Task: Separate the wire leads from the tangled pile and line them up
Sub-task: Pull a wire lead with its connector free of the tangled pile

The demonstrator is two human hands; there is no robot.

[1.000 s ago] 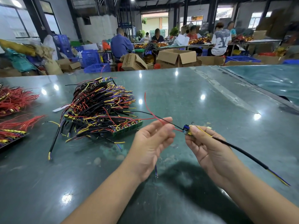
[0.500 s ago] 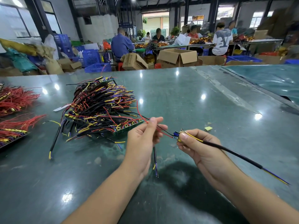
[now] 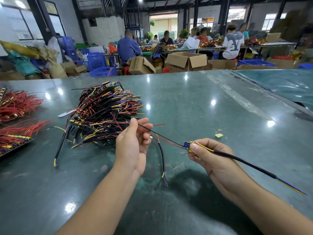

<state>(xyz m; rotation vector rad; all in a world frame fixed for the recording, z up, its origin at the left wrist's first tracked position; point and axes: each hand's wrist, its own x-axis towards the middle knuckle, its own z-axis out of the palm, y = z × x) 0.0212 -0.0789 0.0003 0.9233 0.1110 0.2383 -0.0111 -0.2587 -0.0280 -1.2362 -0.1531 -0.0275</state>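
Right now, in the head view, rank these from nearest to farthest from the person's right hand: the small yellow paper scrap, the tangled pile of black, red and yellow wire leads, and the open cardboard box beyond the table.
From the right hand:
1. Small yellow paper scrap, on the table just beyond it.
2. Tangled pile of black, red and yellow wire leads, far to its left.
3. Open cardboard box, past the table's far edge.

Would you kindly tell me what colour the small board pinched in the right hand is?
Blue, seen in the head view: the small board at the right hand's fingertips.
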